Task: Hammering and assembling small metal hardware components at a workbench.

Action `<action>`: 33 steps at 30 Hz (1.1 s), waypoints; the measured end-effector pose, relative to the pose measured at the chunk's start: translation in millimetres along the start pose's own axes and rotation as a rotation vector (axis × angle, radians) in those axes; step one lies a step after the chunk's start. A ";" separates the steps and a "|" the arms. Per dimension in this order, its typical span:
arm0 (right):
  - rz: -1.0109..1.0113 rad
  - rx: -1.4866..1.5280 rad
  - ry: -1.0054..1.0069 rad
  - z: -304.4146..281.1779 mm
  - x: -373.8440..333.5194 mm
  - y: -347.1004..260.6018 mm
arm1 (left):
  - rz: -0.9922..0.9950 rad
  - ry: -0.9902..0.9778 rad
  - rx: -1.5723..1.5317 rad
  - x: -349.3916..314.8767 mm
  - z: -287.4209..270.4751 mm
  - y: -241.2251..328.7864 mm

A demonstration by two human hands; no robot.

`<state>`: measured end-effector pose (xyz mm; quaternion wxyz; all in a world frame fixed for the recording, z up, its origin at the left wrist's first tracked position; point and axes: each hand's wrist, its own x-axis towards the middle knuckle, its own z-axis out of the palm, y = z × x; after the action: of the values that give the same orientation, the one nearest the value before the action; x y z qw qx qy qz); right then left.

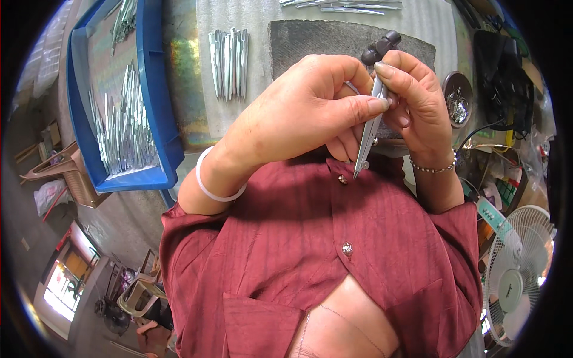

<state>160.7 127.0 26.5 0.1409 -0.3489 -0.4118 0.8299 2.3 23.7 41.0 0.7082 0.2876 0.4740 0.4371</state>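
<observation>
A slim silver drawing compass (370,131) is held between both hands in front of the maroon shirt, its pointed end down toward me. My left hand (316,98) is closed on its upper part, thumb pressed along the metal. My right hand (418,92) pinches the top end between thumb and fingers. Small round screws show on the legs. The fingers partly hide the top. Just beyond the fingertips, a black hammer head (382,48) with rounded ends lies over a dark grey slab (310,45).
A blue tray (170,131) at the left holds many slender silver metal pieces (128,128). A row of similar pieces (228,64) lies on the pale sheet; others (340,6) lie at the far edge. A round bowl (458,98) of small metal parts and a fan (512,286) stand at right.
</observation>
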 end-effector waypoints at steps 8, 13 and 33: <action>0.041 0.069 -0.009 -3.5 1.8 0.7 | -0.066 -0.041 -0.137 3.4 -0.5 3.9; 0.054 0.087 -0.019 -4.9 0.4 -0.1 | -0.073 -0.047 -0.138 4.7 1.3 5.2; -0.022 0.113 -0.006 -0.8 -9.4 4.3 | -0.061 -0.084 -0.104 4.1 1.9 6.9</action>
<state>168.2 119.9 27.1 0.1681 -0.3332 -0.3686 0.8514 2.3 30.5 45.7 0.7544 0.2540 0.4293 0.4267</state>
